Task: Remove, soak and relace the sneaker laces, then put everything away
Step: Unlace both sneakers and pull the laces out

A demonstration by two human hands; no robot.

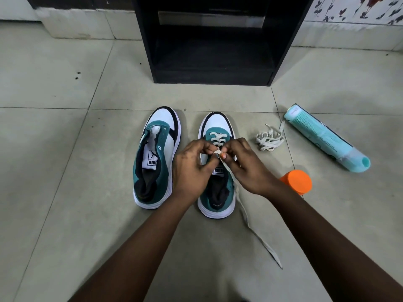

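2 hands [216, 164] pinching lace [244, 214] over sneaker [218, 127]

so that's two teal-and-white sneakers [156, 158] [218, 171], two white flat laces [270, 138] [257, 234], one light-blue bottle [322, 136] at 3 o'clock, one orange cap [298, 182].

Floor [65, 149]: pale glazed tile, smooth, faint sheen, thin grout lines, a few dark specks.
Cabinet [218, 51] at 12 o'clock: black laminate-look board, matt.
Left sneaker [156, 158]: smooth white and black panels, teal suede-like matt panels, dark cloth lining, ribbed white rubbery sole.
Right sneaker [217, 197]: same finish.
Lace [250, 223] on it: flat woven cloth, off-white, dull.
Loose lace [269, 139] at 2 o'clock: same weave.
Tube [325, 137]: pale teal plastic, satin, printed.
Lid [297, 182]: orange plastic, smooth, matt.
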